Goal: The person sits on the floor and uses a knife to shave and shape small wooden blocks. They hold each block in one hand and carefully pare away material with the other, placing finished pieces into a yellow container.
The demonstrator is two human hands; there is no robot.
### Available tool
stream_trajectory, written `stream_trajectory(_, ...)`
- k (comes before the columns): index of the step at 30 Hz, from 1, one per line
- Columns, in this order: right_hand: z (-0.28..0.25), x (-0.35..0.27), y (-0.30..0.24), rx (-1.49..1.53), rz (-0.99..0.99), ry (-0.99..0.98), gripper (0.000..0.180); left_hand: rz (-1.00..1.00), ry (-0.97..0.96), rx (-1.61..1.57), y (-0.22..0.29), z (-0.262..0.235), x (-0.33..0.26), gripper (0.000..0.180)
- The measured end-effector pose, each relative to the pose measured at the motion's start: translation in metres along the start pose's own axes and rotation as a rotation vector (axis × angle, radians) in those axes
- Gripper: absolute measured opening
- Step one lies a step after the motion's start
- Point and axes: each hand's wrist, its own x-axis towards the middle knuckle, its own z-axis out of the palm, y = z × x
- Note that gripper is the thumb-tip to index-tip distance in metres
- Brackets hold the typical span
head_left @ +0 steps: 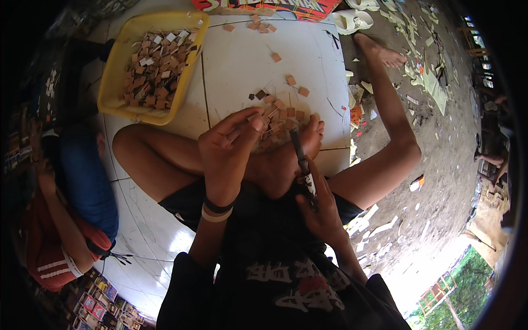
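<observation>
My left hand (224, 148) is raised over my crossed legs, thumb and fingertips pinched together. What sits in the pinch is too small to make out. My right hand (320, 212) is wrapped round a narrow, dark knife-like tool (298, 149), its grip marked black and white, its tip pointing up toward the pile. Just beyond my foot lies a loose pile of small brown square pieces (279, 113), several with thin pale sticks. Part of that pile is hidden behind my left hand and foot.
A yellow plastic basin (104, 91) full of similar squares, some white, stands at the far left on the white tiled floor (242, 60). A red printed board (269, 6) lies at the far edge. Paper scraps (434, 85) litter the dirt at right. Another person (82, 181) sits at left.
</observation>
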Motion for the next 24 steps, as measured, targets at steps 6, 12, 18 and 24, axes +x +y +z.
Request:
stream_trajectory(6,0.001,0.002,-0.005,0.08,-0.013,-0.04,0.076,-0.026,-0.034,-0.007,0.004,0.005,-0.006,0.025)
stream_trajectory(12,0.005,0.002,-0.013,0.06,0.028,-0.018,0.075,0.029,0.006,-0.019,0.0,0.009,-0.008,0.023)
stream_trajectory(18,0.019,-0.002,-0.019,0.071,-0.03,0.042,0.072,0.033,0.083,-0.057,-0.004,0.014,-0.016,0.024)
stream_trajectory(24,0.014,-0.001,-0.019,0.03,0.013,0.022,0.071,-0.021,-0.074,-0.005,0.006,0.002,-0.008,0.027)
